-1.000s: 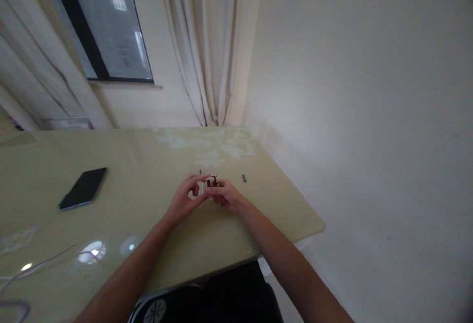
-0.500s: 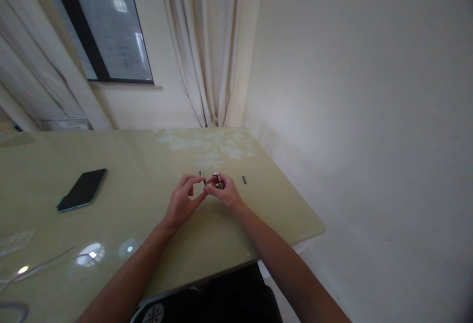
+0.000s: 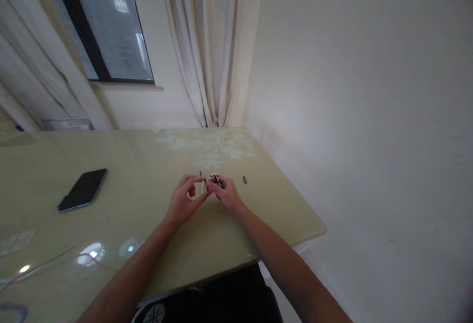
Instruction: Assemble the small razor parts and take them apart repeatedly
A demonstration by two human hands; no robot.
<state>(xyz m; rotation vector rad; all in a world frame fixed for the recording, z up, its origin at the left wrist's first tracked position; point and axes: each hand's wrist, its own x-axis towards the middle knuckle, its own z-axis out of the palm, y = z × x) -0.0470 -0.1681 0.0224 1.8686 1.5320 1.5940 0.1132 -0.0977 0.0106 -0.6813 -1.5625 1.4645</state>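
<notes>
My left hand (image 3: 183,198) and my right hand (image 3: 226,194) meet fingertip to fingertip over the table. Between the left thumb and index finger is a tiny dark piece (image 3: 206,185), too small to name. The right fingers are closed round a small black-and-white object (image 3: 217,180), partly hidden by them; its kind is unclear. Behind the left fingertips lies a thin white stick with a dark end (image 3: 201,173), perhaps a pen, its middle partly covered. A short dark bar (image 3: 244,179) rests to the right of my right hand.
A dark flat tablet-like device (image 3: 83,190) lies on the glossy pale table (image 3: 148,165) at left. A cable (image 3: 44,265) crosses the near left. The wall (image 3: 351,116) borders the right table edge; curtains (image 3: 207,42) hang behind.
The right fingers and the black-and-white object have shifted slightly left. The dark piece at the fingertips shows less. Otherwise the hands hold nearly the same pose.
</notes>
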